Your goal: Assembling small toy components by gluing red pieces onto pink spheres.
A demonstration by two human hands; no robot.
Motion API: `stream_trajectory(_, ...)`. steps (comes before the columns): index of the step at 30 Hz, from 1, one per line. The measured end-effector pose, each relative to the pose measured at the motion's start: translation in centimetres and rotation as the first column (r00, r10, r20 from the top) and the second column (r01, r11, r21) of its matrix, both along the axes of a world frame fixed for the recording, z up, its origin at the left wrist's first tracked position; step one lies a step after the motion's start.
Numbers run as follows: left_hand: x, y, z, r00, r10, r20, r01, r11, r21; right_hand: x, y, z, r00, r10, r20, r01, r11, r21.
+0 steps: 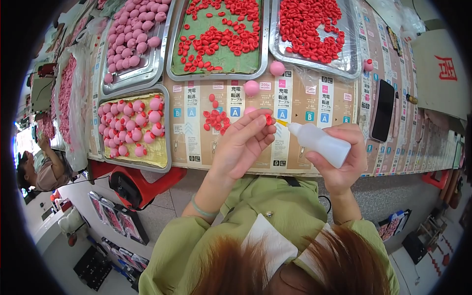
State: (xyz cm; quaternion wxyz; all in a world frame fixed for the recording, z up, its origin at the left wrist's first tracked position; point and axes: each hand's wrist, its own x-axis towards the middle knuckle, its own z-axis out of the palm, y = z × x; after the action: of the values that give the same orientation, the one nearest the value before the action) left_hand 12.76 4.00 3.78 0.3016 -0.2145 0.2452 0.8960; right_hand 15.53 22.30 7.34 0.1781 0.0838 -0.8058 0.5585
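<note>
Between the fingertips of my left hand (239,146) is a small red oval piece (269,119). My right hand (342,169) is wrapped round a white squeeze bottle (322,143), tilted so its thin yellow nozzle (282,123) points at the red piece; whether tip and piece touch I cannot tell. Loose red pieces (216,120) lie just left of my left hand. Beyond my hands are a pink ball (251,88) and another pink ball (277,68); a third is partly hidden by my left hand.
A yellow-lined tray (166,125) at left holds pink balls with red pieces on them. Farther back are a tray of pink balls (115,87), a green-lined tray (216,76) and a tray (314,65) of red pieces. A phone (382,111) lies right. Another person (46,169) sits far left.
</note>
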Motion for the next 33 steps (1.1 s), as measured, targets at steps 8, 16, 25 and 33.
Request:
stream_trajectory(8, 0.1, 0.0, -0.1, 1.0, 0.016, 0.004, -0.016, 1.0, 0.0, 0.1, 0.1, -0.1, 1.0, 0.0, 0.014, 0.0, 1.0, -0.001)
stream_trajectory(16, 0.0, -0.1, 0.0, 1.0, -0.01, -0.002, 0.01, 1.0, -0.011, 0.3, 0.1, 0.1, 1.0, -0.005, 0.021, 0.007, 0.998, -0.066)
stream_trajectory(25, 0.1, -0.2, -0.2, 1.0, -0.011, -0.012, 0.011, 1.0, 0.005, 0.1, 0.0, 0.0, 1.0, 0.006, 0.014, -0.006, 1.0, -0.014)
stream_trajectory(33, 0.1, -0.4, -1.1, 0.999, -0.018, 0.042, 0.007, 0.969, 0.248, 0.4, 0.3, -0.7, 0.993, -0.103, 0.061, 0.117, 0.939, -0.324)
